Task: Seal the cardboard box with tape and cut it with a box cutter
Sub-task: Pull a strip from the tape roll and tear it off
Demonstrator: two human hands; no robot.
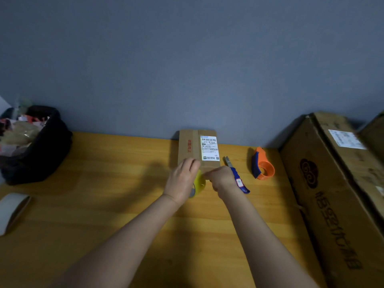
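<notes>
Cardboard box (198, 149) lies flat at the bench's (104, 194) 12 o'clock edge, long axis 12–6. Left hand (182, 179) grips the tape roll (199, 183); right hand (221, 177) pinches at the box's near edge. Box cutter (236, 176) — blade toward 11 — lies just beside it. Open bench at 9 o'clock.

Wooden table (104, 204) carries small box (190, 148), cutter (239, 179), dispenser (262, 165) — perhaps a bin (39, 146).

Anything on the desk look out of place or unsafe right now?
One thing: the box cutter lies beside the right hand with its blade out, pointing toward the wall. The orange tape dispenser sits empty.
</notes>
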